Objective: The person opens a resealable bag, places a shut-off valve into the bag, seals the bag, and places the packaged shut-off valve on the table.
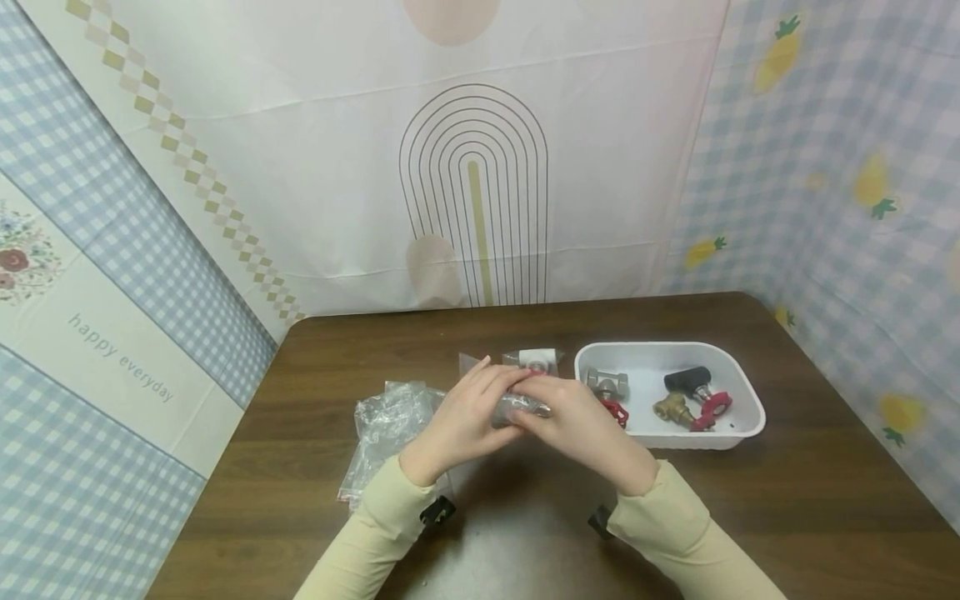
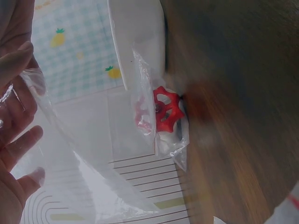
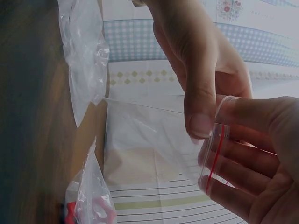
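A clear zip bag with a red seal line stretches between both hands above the table. My left hand pinches the bag near its seal, its thumb lying over the plastic in the right wrist view. My right hand holds the same edge, fingers curled along the red line. Thin, see-through plastic hangs away from the hands, with the wall pattern showing through it. Just beyond the hands lies a valve with a red handwheel, inside a clear bag of its own.
Left of the hands, crumpled clear bags lie on the brown table. At right stands a white tray holding a grey metal valve, a brass valve and a black-ended piece. Patterned cloth hangs behind.
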Available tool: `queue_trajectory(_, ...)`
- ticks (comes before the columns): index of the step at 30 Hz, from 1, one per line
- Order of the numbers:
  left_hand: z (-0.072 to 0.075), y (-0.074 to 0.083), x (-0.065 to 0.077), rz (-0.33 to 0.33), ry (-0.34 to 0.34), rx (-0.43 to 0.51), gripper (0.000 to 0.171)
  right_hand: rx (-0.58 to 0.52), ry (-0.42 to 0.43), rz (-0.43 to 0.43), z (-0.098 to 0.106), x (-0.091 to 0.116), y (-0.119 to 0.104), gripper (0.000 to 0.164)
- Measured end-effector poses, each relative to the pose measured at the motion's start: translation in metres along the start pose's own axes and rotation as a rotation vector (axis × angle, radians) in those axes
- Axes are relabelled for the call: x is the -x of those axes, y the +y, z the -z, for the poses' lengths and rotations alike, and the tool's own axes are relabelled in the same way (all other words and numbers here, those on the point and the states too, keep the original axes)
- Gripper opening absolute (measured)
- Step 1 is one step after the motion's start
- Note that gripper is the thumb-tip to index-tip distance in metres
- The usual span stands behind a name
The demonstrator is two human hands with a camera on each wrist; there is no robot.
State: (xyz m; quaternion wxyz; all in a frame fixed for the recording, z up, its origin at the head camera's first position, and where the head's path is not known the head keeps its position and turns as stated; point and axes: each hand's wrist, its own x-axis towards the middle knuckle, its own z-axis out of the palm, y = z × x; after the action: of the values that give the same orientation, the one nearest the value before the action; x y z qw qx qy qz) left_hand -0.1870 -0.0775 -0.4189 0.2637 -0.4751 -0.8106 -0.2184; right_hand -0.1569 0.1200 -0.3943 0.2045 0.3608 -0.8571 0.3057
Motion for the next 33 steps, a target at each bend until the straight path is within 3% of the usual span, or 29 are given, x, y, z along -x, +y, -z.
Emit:
queue_trajectory(8,-0.002,0.001,0.0,0.01,0.011,0.009,0.066,0.02,0.062,0.061,-0.001,0.003,0.003,0.02)
queue_trajectory(11,-0.003,0.001,0.0,0.019,0.012,0.013,0.065,0.0,0.129,0.089,0.001,0.006,0.005,0.02)
queue_trajectory(15,-0.002,-0.001,0.002,0.043,0.029,0.005,0.066,-0.036,0.239,0.058,0.009,0.009,0.012,0.026)
queue_trajectory(18,-0.001,-0.003,0.003,0.061,0.036,0.002,0.065,-0.014,0.281,-0.026,0.02,0.015,0.022,0.027)
queue_trajectory(21,0.0,-0.003,0.004,0.065,0.03,0.006,0.064,0.044,0.262,-0.164,0.036,0.028,0.036,0.025)
queue_trajectory(29,0.004,-0.007,0.009,0.07,0.051,0.008,0.064,0.096,0.008,-0.632,0.09,0.071,0.081,0.039)
queue_trajectory(33,0.005,-0.009,0.011,0.078,0.055,0.024,0.065,0.102,-0.097,-0.737,0.108,0.088,0.098,0.046)
